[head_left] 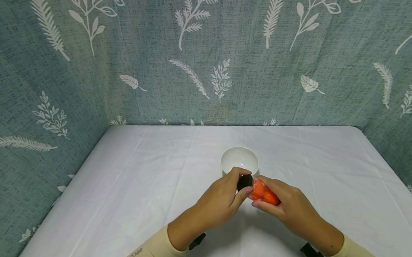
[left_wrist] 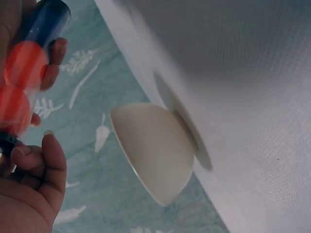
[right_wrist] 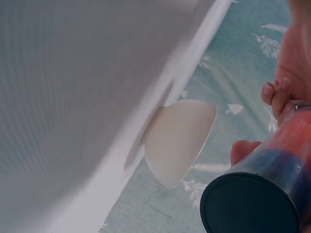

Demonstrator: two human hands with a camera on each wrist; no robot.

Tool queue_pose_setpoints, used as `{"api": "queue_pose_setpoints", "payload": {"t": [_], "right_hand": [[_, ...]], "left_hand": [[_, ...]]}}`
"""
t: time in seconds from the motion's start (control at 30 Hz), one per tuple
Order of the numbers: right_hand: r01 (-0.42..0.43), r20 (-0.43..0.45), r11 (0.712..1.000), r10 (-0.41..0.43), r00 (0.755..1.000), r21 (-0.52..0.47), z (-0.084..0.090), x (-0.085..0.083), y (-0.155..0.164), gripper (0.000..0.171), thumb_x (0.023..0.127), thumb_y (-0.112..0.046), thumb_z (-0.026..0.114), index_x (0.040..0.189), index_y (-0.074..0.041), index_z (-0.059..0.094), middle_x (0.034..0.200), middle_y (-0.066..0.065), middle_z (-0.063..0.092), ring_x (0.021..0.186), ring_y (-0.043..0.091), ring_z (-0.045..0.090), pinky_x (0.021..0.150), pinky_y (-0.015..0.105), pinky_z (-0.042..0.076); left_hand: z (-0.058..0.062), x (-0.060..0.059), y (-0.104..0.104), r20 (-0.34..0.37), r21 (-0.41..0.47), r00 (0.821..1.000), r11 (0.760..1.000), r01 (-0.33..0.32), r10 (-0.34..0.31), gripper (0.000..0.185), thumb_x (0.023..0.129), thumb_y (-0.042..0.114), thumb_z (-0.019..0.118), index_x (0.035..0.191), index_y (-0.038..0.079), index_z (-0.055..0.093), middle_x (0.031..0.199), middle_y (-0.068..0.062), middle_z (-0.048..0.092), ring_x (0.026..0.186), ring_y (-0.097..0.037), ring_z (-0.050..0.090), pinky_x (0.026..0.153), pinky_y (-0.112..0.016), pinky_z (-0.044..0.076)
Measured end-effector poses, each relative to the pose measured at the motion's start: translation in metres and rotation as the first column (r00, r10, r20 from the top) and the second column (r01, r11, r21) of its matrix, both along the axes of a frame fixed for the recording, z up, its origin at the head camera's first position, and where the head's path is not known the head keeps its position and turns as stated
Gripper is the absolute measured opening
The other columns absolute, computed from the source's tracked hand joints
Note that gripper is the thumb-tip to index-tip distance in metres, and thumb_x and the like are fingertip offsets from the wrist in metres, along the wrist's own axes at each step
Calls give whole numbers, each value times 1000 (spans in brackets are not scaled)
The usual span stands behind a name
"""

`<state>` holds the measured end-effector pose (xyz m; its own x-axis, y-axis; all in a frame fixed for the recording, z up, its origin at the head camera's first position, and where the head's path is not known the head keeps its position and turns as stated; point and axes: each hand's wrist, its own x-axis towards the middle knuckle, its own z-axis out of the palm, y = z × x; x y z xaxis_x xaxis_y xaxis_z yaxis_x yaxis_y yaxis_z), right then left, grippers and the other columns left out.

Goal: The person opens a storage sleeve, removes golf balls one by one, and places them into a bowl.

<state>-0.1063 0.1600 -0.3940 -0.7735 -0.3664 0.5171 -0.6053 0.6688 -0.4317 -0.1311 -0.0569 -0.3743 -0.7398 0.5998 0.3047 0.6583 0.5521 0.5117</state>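
A clear tube [head_left: 256, 188] with orange balls inside is held above the table, in front of a white bowl [head_left: 240, 161]. Fingers and thumb of my left hand [head_left: 217, 203] pinch its black lid [head_left: 244, 183]. My right hand [head_left: 295, 203] grips the tube's body from the other side. In the left wrist view, two orange balls [left_wrist: 26, 65] show through the clear wall, and a dark blue part lies toward the far end. The right wrist view shows the tube's round dark end [right_wrist: 250, 206] close to the camera.
The white bowl stands upright on a table [head_left: 152, 170] covered with white cloth. Behind and to the left hangs a green curtain [head_left: 154, 84] with white leaf prints. Dark bands [head_left: 197, 241] show at both wrists, below light sleeves [head_left: 146, 256].
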Motion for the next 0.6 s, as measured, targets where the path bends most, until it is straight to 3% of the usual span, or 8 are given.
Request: {"api": "queue_pose_setpoints", "payload": {"t": [0.2,0.3,0.47,0.6], "right_hand": [[6,-24,1000,-6,1000,0,-1,0,-1,58,79,-29,84,131,-19,63,110,-1,72,84,6,62,67,22,56],[5,-70,1000,-4,998,11,-2,-1,-1,57,78,-30,85,130,-19,63,105,-2,72,81,5,61,65,21,54],[-2,-145,999,7,989,34,-5,-3,-1,54,81,-37,82,128,-19,64,95,-4,69,75,4,56,62,18,51],[-19,-133,999,22,991,26,-6,-3,-1,53,83,-39,80,129,-19,64,95,-4,69,76,3,56,62,17,50]], "left_hand": [[0,2,1,59,48,998,999,-3,0,43,107,43,38,137,11,39,110,-1,63,89,-8,57,78,-20,51],[1,2,2,125,79,992,997,-14,4,43,108,45,34,135,13,37,111,-2,64,89,-7,59,77,-19,51],[1,-1,1,242,154,970,986,-64,25,40,108,47,31,131,15,37,99,2,60,83,-8,56,74,-20,49],[0,-3,0,257,167,966,984,-61,17,42,107,48,36,134,17,36,89,4,53,75,-8,50,68,-20,46]]}}
